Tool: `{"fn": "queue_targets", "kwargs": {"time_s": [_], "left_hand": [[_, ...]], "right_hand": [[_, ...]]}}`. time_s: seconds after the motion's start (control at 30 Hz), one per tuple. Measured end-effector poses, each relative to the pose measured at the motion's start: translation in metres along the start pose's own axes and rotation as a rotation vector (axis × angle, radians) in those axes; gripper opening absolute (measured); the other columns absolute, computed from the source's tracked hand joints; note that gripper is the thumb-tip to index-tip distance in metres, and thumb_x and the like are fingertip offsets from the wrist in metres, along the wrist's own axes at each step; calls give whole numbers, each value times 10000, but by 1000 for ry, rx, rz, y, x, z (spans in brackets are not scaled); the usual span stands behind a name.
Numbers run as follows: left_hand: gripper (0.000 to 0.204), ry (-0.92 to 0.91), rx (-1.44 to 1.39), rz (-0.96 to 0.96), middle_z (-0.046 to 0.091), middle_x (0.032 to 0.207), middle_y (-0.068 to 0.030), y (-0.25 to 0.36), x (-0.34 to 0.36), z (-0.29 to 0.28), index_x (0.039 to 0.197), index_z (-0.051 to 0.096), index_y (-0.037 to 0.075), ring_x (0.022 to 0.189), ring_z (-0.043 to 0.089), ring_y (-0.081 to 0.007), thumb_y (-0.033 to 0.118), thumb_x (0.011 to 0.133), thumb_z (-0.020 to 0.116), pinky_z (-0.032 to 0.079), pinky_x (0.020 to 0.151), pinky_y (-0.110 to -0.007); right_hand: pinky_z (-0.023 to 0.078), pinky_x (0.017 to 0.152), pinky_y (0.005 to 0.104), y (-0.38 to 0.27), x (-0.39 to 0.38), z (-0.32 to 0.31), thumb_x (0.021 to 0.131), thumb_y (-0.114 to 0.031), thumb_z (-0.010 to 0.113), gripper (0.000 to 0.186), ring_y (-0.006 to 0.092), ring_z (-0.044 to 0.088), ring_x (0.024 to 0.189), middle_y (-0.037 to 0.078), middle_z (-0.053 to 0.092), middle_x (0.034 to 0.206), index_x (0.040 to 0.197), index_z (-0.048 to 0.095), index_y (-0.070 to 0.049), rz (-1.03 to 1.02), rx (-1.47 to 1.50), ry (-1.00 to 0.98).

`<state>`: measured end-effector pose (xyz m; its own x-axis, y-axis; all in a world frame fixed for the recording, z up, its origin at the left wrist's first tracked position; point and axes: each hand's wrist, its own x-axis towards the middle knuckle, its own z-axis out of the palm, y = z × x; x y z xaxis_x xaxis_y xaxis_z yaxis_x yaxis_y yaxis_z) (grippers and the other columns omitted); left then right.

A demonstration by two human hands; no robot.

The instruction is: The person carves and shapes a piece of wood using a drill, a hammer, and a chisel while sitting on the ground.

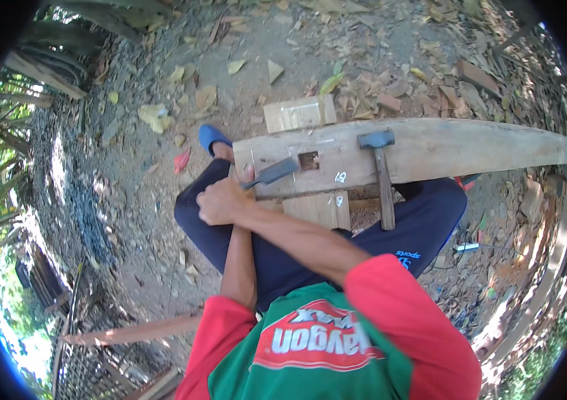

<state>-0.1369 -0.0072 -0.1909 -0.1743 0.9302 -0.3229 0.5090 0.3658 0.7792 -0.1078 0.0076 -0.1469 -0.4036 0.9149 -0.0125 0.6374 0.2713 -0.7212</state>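
Chisel [274, 172], one: flat dark blade, lying at a slant over the left end of the plank, its tip just left of the square hole; the handle end disappears into my grip.

Right hand [223, 202], mine: fingers curled tight about the chisel handle, forearm crossing over the left one from the right.

Left hand [249, 175], mine: mostly hidden behind the right, near the plank's left end; I cannot tell whether it is spread or closed.

Plank [450, 150], one: long, pale, weathered, lying crosswise before me, square at the left end and tapering to the right; light markings near the hole.

Square hole [309, 161], one: cut into the left part of the plank, brownish inside.

Hammer [382, 170], one: dark metal head resting on the plank right of the hole, wooden handle reaching over the near edge toward my lap.

Wood blocks, two: one pale block [297, 115] against or just beside the far edge; one marked block [313, 212] at the near edge, between my legs.

Clothing, mine: dark blue trousers [430, 207]; green shirt [297, 298] with red sleeves; blue slipper [210, 137] on my left foot.

Ground [230, 90]: bare earth, strewn with dry leaves, a red scrap [182, 160] and reddish-brown chunks.
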Motion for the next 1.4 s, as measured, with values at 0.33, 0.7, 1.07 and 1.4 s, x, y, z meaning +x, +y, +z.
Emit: {"fn": "queue_targets", "kwargs": {"time_s": [0.33, 0.7, 1.07, 1.4], "left_hand": [[597, 21, -119, -49, 629, 1228, -259, -46, 7, -2, 1339, 518, -15, 1166, 605, -379, 415, 936, 612, 448, 976, -424], [680, 145, -13, -165, 641, 1226, -250, -43, 6, 5, 1352, 523, 51, 1165, 603, -408, 542, 891, 618, 449, 981, -456], [713, 139, -97, -120, 635, 1234, -259, -62, -2, 8, 1392, 485, 43, 1164, 608, -398, 506, 876, 651, 461, 975, -454], [702, 128, -51, -220, 618, 1267, -250, -26, -3, 4, 1390, 488, 49, 1180, 593, -402, 450, 852, 692, 463, 973, -449]], "right_hand": [[472, 584, 286, 44, -50, -173, 831, -221, 736, 191, 107, 590, 639, 23, 624, 691, 822, 640, -56, 15, 570, 277], [506, 556, 344, 59, -133, -219, 857, -275, 720, 259, 182, 659, 545, 81, 650, 655, 951, 707, -34, 401, 459, 384], [534, 597, 434, 20, -81, -144, 841, -271, 695, 229, 382, 679, 661, 216, 689, 738, 890, 708, -47, 263, -403, 257], [522, 659, 323, 87, -103, -173, 879, -164, 694, 177, 162, 639, 682, 74, 707, 765, 923, 687, 7, 378, 155, 332]]}}
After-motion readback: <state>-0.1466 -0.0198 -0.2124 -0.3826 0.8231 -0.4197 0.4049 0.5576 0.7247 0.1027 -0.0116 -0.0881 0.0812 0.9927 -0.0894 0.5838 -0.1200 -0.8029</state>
